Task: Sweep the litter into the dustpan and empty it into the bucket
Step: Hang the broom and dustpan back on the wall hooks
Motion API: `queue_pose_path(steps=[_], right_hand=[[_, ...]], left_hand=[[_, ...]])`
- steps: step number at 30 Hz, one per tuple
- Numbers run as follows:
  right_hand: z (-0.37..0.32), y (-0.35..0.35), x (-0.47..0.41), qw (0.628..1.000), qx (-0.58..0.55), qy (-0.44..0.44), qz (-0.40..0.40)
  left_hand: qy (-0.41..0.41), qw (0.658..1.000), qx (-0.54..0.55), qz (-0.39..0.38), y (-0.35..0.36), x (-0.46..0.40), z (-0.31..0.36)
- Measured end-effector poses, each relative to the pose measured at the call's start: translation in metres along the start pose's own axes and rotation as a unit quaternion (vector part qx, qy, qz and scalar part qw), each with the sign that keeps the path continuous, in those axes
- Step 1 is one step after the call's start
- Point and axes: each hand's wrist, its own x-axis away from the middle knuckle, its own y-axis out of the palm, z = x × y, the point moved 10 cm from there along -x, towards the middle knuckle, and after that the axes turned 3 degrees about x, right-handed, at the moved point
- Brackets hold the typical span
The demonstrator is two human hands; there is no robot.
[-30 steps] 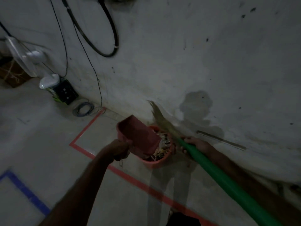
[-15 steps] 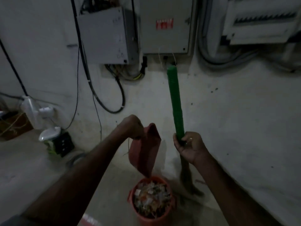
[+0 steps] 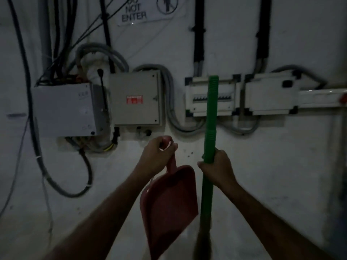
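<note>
Currently the left hand (image 3: 156, 156) is curled around the handle of the red dustpan (image 3: 169, 205), which hangs mouth-down at 6 o'clock. The right hand (image 3: 216, 169) is wrapped around the green broom handle (image 3: 211, 117), held upright just beside the pan at 5 o'clock. No bucket or litter is in view. Judged from this, emptying appears done. Keep the pan vertical until dust stops falling; keep the broom clear of the breaker panel (image 3: 201, 94) at 12 o'clock.

A grey electrical box (image 3: 137, 97) with a red label, white breaker panels (image 3: 212, 95) beside it — cables (image 3: 56, 44) above.
</note>
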Motion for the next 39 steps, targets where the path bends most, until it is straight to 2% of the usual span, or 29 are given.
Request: queue_pose_path(steps=[3,9,13,17,23,28,35,39], right_hand=[[-0.013,-0.061,-0.009,0.984,-0.148,-0.012,0.095],[-0.025,-0.201,-0.017,0.94,-0.192,-0.119,0.255],[-0.006,-0.298,-0.03,0.931,-0.166,-0.163,0.282],[0.015,-0.416,-0.039,0.912,-0.108,-0.214,0.333],[0.056,-0.567,-0.067,0.897,-0.09,-0.221,0.373],[0.079,-0.645,-0.086,0.885,-0.004,-0.246,0.396],[0.121,-0.723,-0.118,0.87,0.023,-0.265,0.415],[0.145,-0.754,-0.152,0.863,0.08,-0.263,0.424]], left_hand=[[0.04,0.997,0.054,-0.028,0.046,-0.01,0.053],[0.136,0.983,0.122,-0.003,0.132,-0.026,0.168],[0.192,0.974,0.117,0.017,0.198,-0.028,0.244],[0.23,0.965,0.129,0.004,0.286,-0.027,0.328],[0.272,0.935,0.225,-0.041,0.402,-0.033,0.444],[0.262,0.906,0.323,-0.073,0.475,-0.059,0.498],[0.248,0.884,0.39,-0.074,0.563,-0.09,0.55],[0.246,0.877,0.407,-0.073,0.617,-0.113,0.569]])
